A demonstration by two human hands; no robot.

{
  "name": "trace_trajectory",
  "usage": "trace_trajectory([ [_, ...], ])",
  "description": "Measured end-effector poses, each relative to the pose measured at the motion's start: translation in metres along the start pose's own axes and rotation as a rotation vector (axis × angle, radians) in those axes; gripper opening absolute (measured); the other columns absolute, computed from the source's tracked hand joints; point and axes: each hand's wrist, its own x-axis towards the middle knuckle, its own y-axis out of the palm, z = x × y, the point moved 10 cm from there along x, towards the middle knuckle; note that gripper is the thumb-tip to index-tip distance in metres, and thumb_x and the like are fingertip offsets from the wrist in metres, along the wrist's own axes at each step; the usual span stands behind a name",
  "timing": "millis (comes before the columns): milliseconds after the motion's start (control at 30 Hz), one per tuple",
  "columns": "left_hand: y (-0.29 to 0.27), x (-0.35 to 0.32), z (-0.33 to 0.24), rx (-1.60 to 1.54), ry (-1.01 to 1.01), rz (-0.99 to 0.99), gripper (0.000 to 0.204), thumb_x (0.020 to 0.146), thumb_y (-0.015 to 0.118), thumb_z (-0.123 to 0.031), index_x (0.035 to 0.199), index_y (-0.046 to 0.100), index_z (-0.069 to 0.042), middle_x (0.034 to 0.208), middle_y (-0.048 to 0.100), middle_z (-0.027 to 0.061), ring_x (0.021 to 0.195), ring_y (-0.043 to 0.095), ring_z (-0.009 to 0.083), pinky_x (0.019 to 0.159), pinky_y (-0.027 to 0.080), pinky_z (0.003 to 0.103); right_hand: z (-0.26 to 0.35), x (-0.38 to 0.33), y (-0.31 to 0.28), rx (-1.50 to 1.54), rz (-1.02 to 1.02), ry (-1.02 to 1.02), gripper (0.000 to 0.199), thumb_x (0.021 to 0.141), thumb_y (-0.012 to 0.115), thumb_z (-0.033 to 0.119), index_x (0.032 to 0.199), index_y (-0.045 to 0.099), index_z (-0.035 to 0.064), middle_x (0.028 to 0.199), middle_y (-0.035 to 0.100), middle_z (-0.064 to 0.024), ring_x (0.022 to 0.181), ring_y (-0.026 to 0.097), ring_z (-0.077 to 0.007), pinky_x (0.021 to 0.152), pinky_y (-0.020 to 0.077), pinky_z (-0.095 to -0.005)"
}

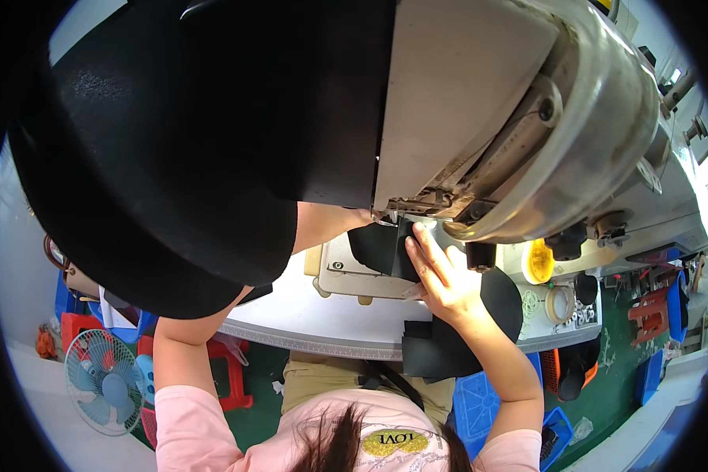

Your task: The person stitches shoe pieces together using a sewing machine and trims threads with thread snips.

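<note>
A pale sewing machine (464, 94) fills the upper right, its needle area low over the table. My right hand (448, 283) lies beside it, fingers stretched out and flat on a dark, smooth piece of sheet material (374, 248). Large black sheet material (173, 165) stands on the left, curving over my left arm and hiding much of it. My left hand (359, 218) reaches from behind that sheet toward the needle area; its fingers are mostly hidden. Another black piece (440, 350) hangs over the table's front edge under my right forearm.
The white table (315, 318) has a ruled front edge. Tape rolls (560, 304) and a yellow round item (538, 261) lie at the right. A fan (106, 381) and red stool (232, 377) stand at left. Blue crates (480, 405) are below the table.
</note>
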Motion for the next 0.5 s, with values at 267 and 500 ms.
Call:
trace_trajectory([
  [267,-0.003,0.000,-0.002,0.011,-0.009,-0.007,0.033,0.072,0.071,-0.023,0.100,0.062,-0.008,0.095,0.063,0.0091,0.087,0.059,0.0227,0.075,0.046,0.031,-0.001,0.004,-0.005,0.090,0.026,0.068,0.064,0.052,0.064,0.006,0.115,0.056,-0.0017,0.114,0.057,-0.0173,0.092,0.061,-0.0289,0.073,0.0512,-0.0348],
  [500,-0.011,-0.011,-0.004,0.024,-0.040,-0.034,0.032,0.072,0.072,-0.023,0.098,0.062,-0.007,0.092,0.063,0.0086,0.085,0.059,0.0217,0.073,0.046,0.031,0.003,0.012,-0.007,0.108,0.036,0.074,0.072,0.046,0.068,0.006,0.117,0.055,-0.0014,0.115,0.056,-0.0179,0.094,0.060,-0.0299,0.076,0.0510,-0.0353],
])
